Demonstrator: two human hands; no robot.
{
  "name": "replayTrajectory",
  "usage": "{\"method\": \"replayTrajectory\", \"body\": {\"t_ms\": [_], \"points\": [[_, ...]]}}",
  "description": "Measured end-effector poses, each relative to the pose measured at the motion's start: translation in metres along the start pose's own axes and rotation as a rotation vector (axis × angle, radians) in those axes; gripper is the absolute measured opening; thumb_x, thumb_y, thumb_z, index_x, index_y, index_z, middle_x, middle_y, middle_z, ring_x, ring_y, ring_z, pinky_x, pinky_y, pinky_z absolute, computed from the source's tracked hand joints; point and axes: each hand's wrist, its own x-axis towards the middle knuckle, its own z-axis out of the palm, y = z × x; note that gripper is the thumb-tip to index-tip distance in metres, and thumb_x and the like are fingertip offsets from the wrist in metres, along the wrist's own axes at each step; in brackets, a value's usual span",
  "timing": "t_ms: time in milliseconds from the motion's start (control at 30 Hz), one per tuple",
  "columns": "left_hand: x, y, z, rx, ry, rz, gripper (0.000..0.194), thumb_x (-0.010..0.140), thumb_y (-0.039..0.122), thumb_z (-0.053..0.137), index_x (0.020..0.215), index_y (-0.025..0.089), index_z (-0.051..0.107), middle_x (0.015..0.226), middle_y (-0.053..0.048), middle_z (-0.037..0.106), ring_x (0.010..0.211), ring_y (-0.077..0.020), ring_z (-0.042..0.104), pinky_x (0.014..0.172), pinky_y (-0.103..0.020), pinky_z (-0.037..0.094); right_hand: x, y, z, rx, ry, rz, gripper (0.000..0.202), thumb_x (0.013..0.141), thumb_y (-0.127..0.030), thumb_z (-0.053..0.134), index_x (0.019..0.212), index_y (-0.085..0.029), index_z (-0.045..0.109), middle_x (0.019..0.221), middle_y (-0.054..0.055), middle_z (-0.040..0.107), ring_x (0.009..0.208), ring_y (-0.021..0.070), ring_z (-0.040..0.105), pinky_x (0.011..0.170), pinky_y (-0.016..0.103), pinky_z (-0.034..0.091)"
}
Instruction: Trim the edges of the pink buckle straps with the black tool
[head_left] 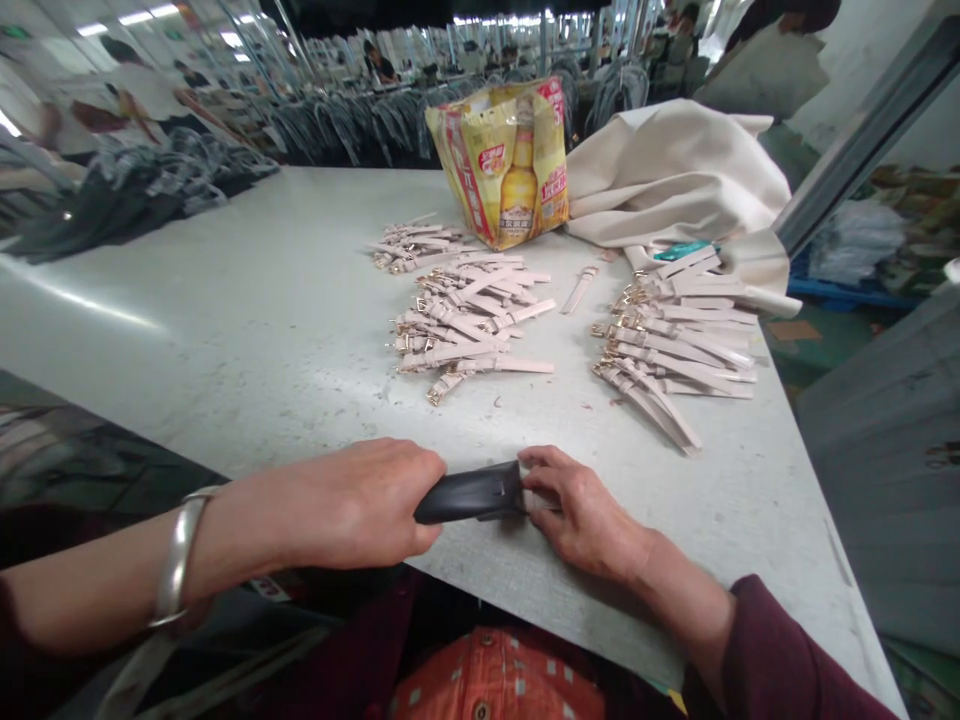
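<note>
My left hand is wrapped around a black stapler, held level over the near edge of the table. At the stapler's front end, my right hand pinches a pale strap; fingers cover most of it, and the strap's far end is hidden by the stapler. Beyond my hands lies a pile of pale pink buckle straps with gold buckles. A second pile of such straps is to the right, and a single strap rests between the two.
A yellow bag with a beer bottle print stands behind the straps. Cream material is heaped at the back right, beside a metal post. Dark strips lie at the far left of the table. Other people are in the background.
</note>
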Motion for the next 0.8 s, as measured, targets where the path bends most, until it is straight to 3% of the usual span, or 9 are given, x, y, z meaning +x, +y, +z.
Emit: {"method": "replayTrajectory", "body": {"t_ms": [100, 333, 533, 800], "points": [[0.004, 0.005, -0.003, 0.012, -0.018, 0.011, 0.027, 0.083, 0.041, 0.058, 0.097, 0.023, 0.074, 0.097, -0.011, 0.078, 0.088, -0.0292, 0.073, 0.076, -0.039, 0.053, -0.001, 0.001, 0.001, -0.024, 0.044, 0.025, 0.033, 0.077, 0.003, 0.069, 0.102, -0.016, 0.078, 0.145, 0.017, 0.064, 0.131, 0.0316, 0.068, 0.114, 0.046, 0.056], [0.004, -0.009, 0.004, -0.037, -0.019, 0.023, 0.022, 0.082, 0.040, 0.060, 0.090, 0.025, 0.072, 0.091, -0.009, 0.077, 0.079, -0.0266, 0.071, 0.066, -0.035, 0.048, -0.002, 0.006, 0.002, -0.012, 0.042, 0.034, 0.024, 0.081, 0.000, 0.071, 0.098, -0.015, 0.076, 0.146, 0.019, 0.063, 0.130, 0.0315, 0.068, 0.111, 0.047, 0.058], [0.008, 0.006, -0.001, -0.026, -0.031, 0.036, 0.022, 0.081, 0.040, 0.059, 0.088, 0.024, 0.072, 0.087, -0.008, 0.077, 0.079, -0.0263, 0.071, 0.067, -0.035, 0.047, 0.000, 0.004, -0.005, 0.007, -0.013, -0.015, 0.029, 0.082, 0.004, 0.069, 0.099, -0.017, 0.077, 0.129, 0.013, 0.071, 0.121, 0.0263, 0.070, 0.108, 0.042, 0.058], [0.011, -0.007, 0.022, -0.278, 0.022, 0.026, 0.024, 0.078, 0.040, 0.059, 0.085, 0.020, 0.070, 0.076, -0.005, 0.074, 0.065, -0.0198, 0.065, 0.058, -0.030, 0.041, 0.000, 0.007, -0.005, 0.015, 0.007, -0.052, 0.029, 0.083, 0.003, 0.070, 0.098, -0.020, 0.080, 0.125, 0.009, 0.073, 0.119, 0.0251, 0.071, 0.106, 0.040, 0.057]]}}
